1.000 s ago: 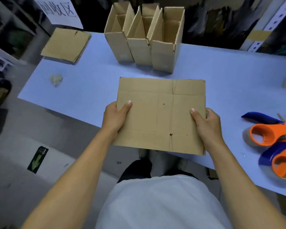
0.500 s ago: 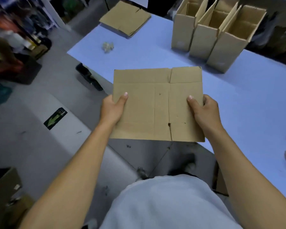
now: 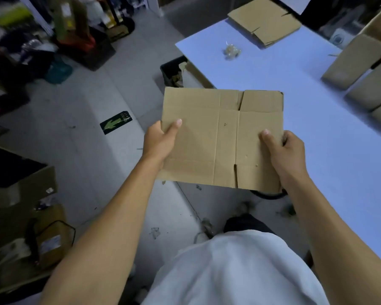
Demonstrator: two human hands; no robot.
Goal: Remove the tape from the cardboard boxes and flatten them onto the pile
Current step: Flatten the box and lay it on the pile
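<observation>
A flattened brown cardboard box (image 3: 218, 137) hangs level in front of me, over the table's near left edge and the floor. My left hand (image 3: 160, 143) grips its left edge with the thumb on top. My right hand (image 3: 283, 150) grips its right edge the same way. A pile of flattened cardboard (image 3: 265, 20) lies at the far left corner of the blue table (image 3: 317, 150). Several upright open boxes (image 3: 361, 73) stand in a row at the right edge of the view. A crumpled ball of clear tape (image 3: 231, 51) lies near the pile.
A dark bin (image 3: 171, 70) with scraps sits under the table's left end. Boxes and clutter (image 3: 22, 194) line the floor at the left. A green arrow sticker (image 3: 115, 122) marks the grey floor.
My view and body have turned left, with the flattened box carried along in both hands. The pile now sits up ahead to the right, and the tape dispensers have left the view.
</observation>
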